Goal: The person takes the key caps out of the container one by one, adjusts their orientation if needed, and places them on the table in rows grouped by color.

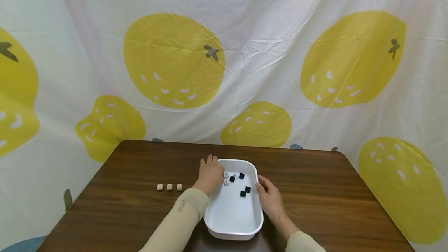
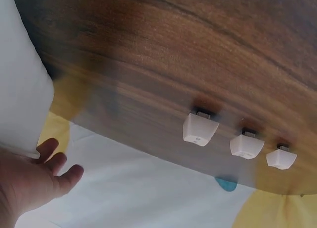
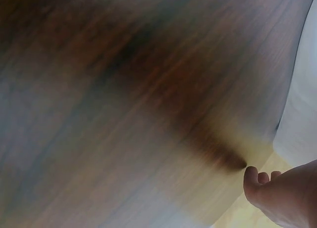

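White rectangular plastic tray [image 1: 231, 215] with rounded corners is standing on the dark brown wood-grain table [image 1: 325, 193], its long sides running away from the person. Four small black square keycaps [image 1: 242, 175] are lying inside it: two are sitting close together by the right side, and two are resting apart toward the far end. Several small clear keycaps [image 1: 226, 182] are lying near the far left side, beside the left hand [image 1: 211, 173]. That hand is reaching over the left rim near the far corner, three fingers spreading loosely outside the tray; its thumb side is facing the clear pieces, and whether it is holding one cannot be told. The right hand [image 1: 270, 198] is holding the tray's right side, thumb lying at the rim and fingers bending against the outer wall. Three cream keycaps [image 1: 169, 187] are standing in a spaced row on the table, left of the tray and apart from it. Both arms are showing cream sleeves [image 1: 175, 221], the left one bearing small lettering. Behind the table, a white fabric sheet [image 1: 262, 84] printed with yellow fruit is hanging.
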Motion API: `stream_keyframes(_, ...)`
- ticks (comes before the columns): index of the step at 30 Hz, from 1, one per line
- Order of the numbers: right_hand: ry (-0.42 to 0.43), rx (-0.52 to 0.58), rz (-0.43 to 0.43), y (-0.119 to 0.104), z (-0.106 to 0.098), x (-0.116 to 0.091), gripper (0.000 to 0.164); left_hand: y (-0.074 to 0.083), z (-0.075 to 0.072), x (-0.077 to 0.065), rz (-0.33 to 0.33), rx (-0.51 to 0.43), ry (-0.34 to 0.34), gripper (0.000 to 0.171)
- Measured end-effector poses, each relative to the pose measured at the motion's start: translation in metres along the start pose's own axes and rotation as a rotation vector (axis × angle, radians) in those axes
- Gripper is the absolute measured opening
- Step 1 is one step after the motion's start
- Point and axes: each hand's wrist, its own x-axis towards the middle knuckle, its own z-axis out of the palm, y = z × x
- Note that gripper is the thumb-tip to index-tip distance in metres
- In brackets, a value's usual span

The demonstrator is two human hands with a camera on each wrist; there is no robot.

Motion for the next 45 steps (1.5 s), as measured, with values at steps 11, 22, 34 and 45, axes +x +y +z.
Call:
stream_keyframes(11,-0.017,0.007,0.025,0.000,-0.001,0.000,0.036,-0.005,0.001,-0.004,0.080,-0.052,0.109,0.014)
stream_keyframes(22,-0.023,-0.016,0.035,-0.001,0.000,0.001,0.036,-0.009,-0.004,-0.015,0.110,-0.088,0.040,0.025)
stream_keyframes(34,-0.019,-0.025,0.032,-0.002,0.000,0.000,0.036,-0.017,-0.007,-0.016,0.097,-0.093,-0.008,0.017)
stream_keyframes(45,-0.019,-0.022,0.024,-0.002,0.000,0.000,0.035,-0.012,-0.005,-0.013,0.190,0.237,-0.080,0.022)
